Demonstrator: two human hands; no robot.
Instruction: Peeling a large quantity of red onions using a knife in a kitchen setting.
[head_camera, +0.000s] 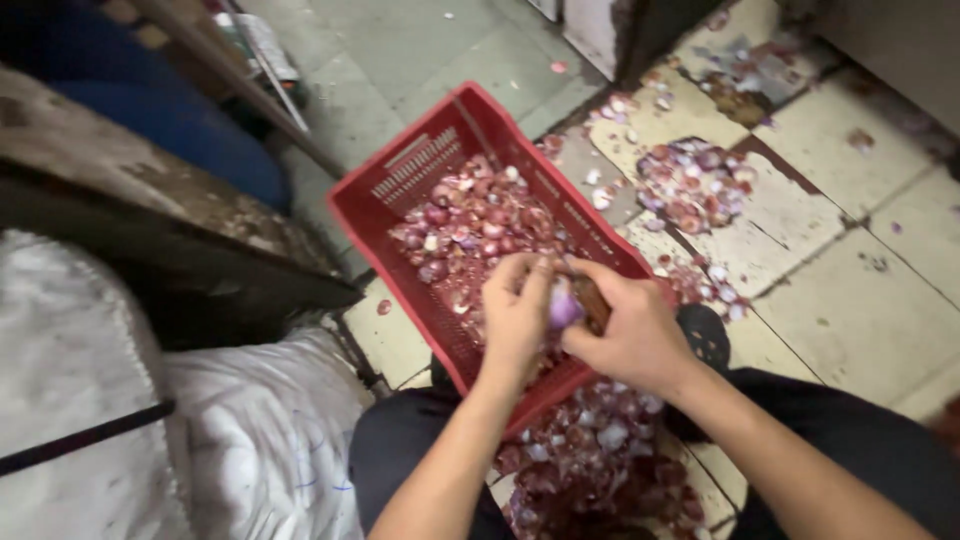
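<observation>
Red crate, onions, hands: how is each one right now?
Red crate: on the floor, holding onions.
Onion: purple, gripped between both hands.
Left hand: closed on the onion.
Right hand: closed on the onion.
Peel pile: loose on the floor between the knees.
White sack: slumped beside the crate.

Your hands (575, 320) hide most of the purple onion (563, 306) and whatever brown thing the right one grips (too blurred to tell). They also cover the red crate (420, 165)'s near end; the peel pile (600, 460) below it runs off the bottom edge.
</observation>
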